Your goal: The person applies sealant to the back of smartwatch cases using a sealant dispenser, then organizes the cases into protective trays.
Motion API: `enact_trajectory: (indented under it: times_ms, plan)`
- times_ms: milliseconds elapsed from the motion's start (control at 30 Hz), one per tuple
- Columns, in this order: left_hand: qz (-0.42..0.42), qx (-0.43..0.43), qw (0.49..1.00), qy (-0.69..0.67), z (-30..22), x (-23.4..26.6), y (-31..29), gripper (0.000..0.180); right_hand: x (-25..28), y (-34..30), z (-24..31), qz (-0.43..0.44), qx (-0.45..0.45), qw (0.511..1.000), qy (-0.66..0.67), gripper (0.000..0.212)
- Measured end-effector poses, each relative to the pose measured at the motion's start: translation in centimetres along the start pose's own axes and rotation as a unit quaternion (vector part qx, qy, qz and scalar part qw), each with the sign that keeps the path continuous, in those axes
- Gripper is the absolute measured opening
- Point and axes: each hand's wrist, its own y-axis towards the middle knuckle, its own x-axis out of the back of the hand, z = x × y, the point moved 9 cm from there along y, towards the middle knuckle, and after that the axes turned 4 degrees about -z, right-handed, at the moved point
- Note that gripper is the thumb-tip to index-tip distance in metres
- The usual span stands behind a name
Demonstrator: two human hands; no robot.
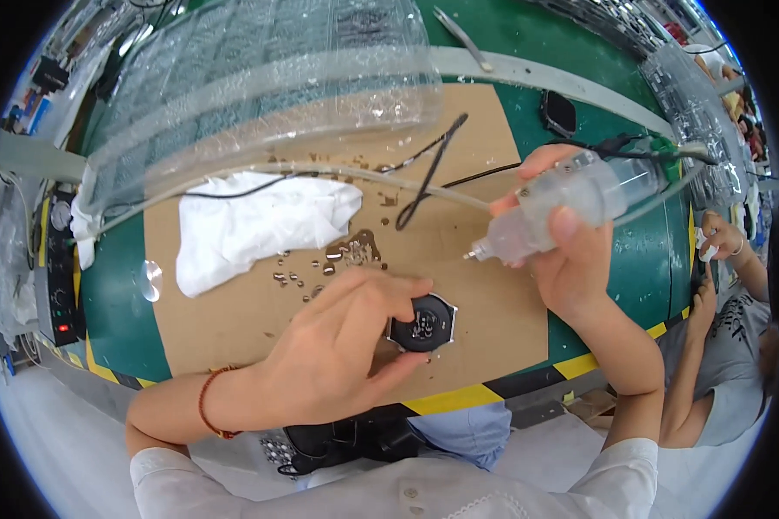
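Left hand (342, 337) pinches a watch case (424, 327) near the striped edge (454, 399). Right hand (576, 259) holds a dispenser bottle (571, 195) above bare cardboard (502, 303).

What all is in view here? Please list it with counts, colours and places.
Round watch case: one, black and silver, in the left hand
Nozzled bottle: one, translucent, in the right hand
Cloth: one, white, on cardboard
Liquid drops: many, brownish, beside the cloth
Cardboard sheet: one, brown, on the table
Table: one, green
Cable: black, count unclear, over the cardboard
Square watch-like item: one, black, beyond the right hand
Tweezers-like tool: one, silver, far side
Disc: one, silver, left of the cloth
Plastic trays: clear, count unclear, beyond the cloth
Control box: one, black, left
Co-worker: at least one, grey shirt, right
Background clutter: too small to count
Left hand: one, bare, near centre
Right hand: one, bare, right of centre
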Motion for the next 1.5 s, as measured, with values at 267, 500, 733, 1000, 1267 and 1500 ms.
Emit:
enact_trajectory:
  times_ms: [267, 500, 733, 1000, 1267, 1500]
  plan:
    - [-0.014, 0.018, 0.999, -0.033, 0.5, 0.2, 0.1, 0.052, -1.8, -1.9, 1.1, 0.039, 0.117, 0.986, -0.116, 0.061]
    - [-0.011, 0.017, 1.0, -0.023, 0.3, 0.0, 0.1, 0.051, -3.4, -2.0, 0.8, 0.134, 0.055, 0.97, -0.195, 0.055]
    - [-0.014, 0.009, 0.999, -0.029, 0.6, -0.1, -0.1, 0.051, -3.1, -2.0, 0.0, 0.122, 0.014, 0.974, -0.192, 0.057]
    - [-0.04, -0.016, 0.998, -0.039, 0.7, -0.1, -0.2, 0.049, -4.1, -2.1, 0.5, 0.156, 0.095, 0.967, -0.18, 0.058]
    - [-0.038, -0.001, 0.998, -0.04, 0.8, -0.1, -0.3, 0.048, -4.7, -2.5, 0.6, 0.176, 0.145, 0.955, -0.191, 0.057]
    - [-0.039, -0.012, 0.999, -0.034, 0.6, -0.1, -0.2, 0.05, -5.3, -2.3, 1.0, 0.246, 0.144, 0.946, -0.152, 0.059]
